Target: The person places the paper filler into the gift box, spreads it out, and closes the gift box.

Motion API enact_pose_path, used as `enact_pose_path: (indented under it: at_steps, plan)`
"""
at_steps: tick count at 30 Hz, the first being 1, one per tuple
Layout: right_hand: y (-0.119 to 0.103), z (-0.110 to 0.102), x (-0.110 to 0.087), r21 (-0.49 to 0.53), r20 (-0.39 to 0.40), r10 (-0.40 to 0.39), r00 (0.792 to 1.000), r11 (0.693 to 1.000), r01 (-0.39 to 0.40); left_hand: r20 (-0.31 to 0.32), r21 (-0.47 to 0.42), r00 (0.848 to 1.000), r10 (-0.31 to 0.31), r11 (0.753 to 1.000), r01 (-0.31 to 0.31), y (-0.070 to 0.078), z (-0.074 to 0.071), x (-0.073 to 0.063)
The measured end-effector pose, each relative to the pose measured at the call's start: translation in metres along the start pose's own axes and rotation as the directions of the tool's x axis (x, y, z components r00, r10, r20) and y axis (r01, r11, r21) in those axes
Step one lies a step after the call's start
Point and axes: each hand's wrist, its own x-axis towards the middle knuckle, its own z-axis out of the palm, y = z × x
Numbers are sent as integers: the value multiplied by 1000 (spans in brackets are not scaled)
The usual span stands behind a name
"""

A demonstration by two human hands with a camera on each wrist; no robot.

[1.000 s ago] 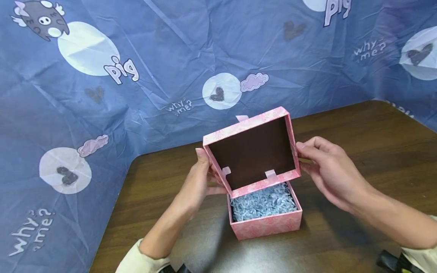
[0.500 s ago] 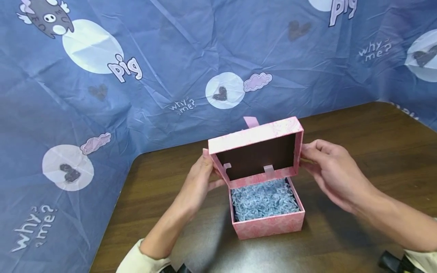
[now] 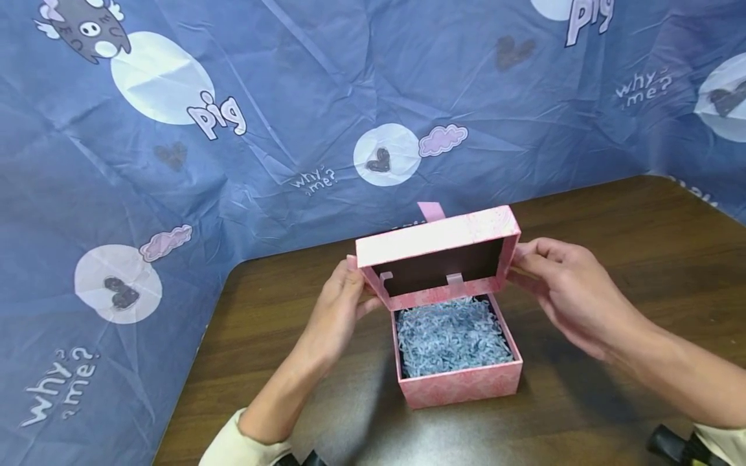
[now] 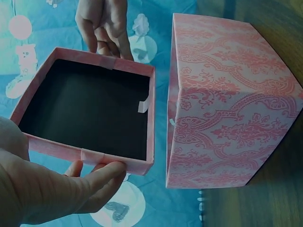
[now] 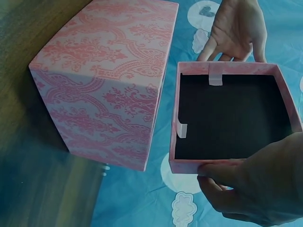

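Observation:
Both hands hold a pink patterned box lid [image 3: 431, 249] by its opposite sides. It is tilted above the back of the box, its dark inside [image 4: 90, 109] facing the person and small pale tabs [image 5: 182, 130] along its inner walls. My left hand [image 3: 332, 307] grips the left side, fingers [image 4: 102, 182] along the outer wall. On the other side, my right hand [image 3: 574, 291] pinches the lid's right wall. Beneath stands the open pink box [image 3: 463, 388], upright and filled with pale blue shredded paper [image 3: 451, 340]. A pink ribbon [image 3: 431, 211] sticks up behind the lid.
The box stands on a dark brown wooden table [image 3: 262, 336]. Behind and to the left hangs a creased blue cloth [image 3: 280, 97] printed with hearts, clouds and lettering. Black wrist straps [image 3: 670, 443] show near the sleeves at the lower edge.
The lid has tipped forward, so its top-side wall sits lower and less of its dark inside shows. More of the blue shredded paper is uncovered. Both hands keep their hold.

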Motion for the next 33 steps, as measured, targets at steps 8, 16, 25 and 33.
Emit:
enact_pose_path:
  at_steps: [8, 16, 25, 33]
  plan:
    - [-4, -1, 0, 6, 21, -7, 1000, 1000, 7, -12, 46, 1000, 7, 999, -7, 1, -2, -1]
    - [-4, -3, 1, 27, 47, -21, 999, 999, 20, -35, 75, 999, 24, 997, -22, 2, -2, -2]
    - [-2, -3, 3, 9, 44, -41, 998, 999, 40, -66, 110, 997, 44, 993, -37, 3, -4, -5]
    - [-2, -4, 0, -94, -2, -100, 995, 991, 100, -41, 102, 999, 35, 994, -30, 0, -12, -9]
